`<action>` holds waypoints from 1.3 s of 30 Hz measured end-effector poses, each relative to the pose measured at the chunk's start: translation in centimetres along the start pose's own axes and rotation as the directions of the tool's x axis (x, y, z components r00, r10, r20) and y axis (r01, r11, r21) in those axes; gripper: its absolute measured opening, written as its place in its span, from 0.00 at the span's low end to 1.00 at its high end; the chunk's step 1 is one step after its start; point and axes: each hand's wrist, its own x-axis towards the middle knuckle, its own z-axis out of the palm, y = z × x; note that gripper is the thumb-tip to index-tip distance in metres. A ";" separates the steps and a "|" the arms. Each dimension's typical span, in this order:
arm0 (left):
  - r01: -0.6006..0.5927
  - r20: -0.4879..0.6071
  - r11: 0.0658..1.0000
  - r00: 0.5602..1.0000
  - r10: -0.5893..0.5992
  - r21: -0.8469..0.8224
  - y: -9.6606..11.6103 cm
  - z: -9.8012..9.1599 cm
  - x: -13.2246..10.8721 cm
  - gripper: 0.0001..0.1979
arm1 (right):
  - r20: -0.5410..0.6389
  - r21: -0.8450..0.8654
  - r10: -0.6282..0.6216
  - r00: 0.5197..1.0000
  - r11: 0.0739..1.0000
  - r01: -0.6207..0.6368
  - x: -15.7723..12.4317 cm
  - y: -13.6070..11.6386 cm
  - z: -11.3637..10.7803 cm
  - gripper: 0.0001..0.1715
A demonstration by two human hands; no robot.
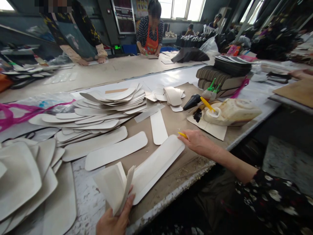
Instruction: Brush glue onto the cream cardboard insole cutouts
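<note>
At the table's near edge, your left hand [114, 220] grips a bent cream insole-shaped board piece [114, 186] while your right hand [197, 142], clenching a yellow-handled brush [182, 134], rests beside the long flat cream strip [156, 166], likely gluing, needing recoating.

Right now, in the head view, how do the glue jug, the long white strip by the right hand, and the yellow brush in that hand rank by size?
1. White strip, though it lies nearer the camera.
2. Glue jug.
3. Yellow brush in the right hand, mostly hidden.
</note>
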 end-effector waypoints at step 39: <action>0.467 0.462 0.337 0.881 -0.102 -0.817 1.1 -2.9 -1.4 0.11 | 0.339 0.933 0.033 0.940 -0.145 -0.331 -3.1 -3.6 -1.1 0.24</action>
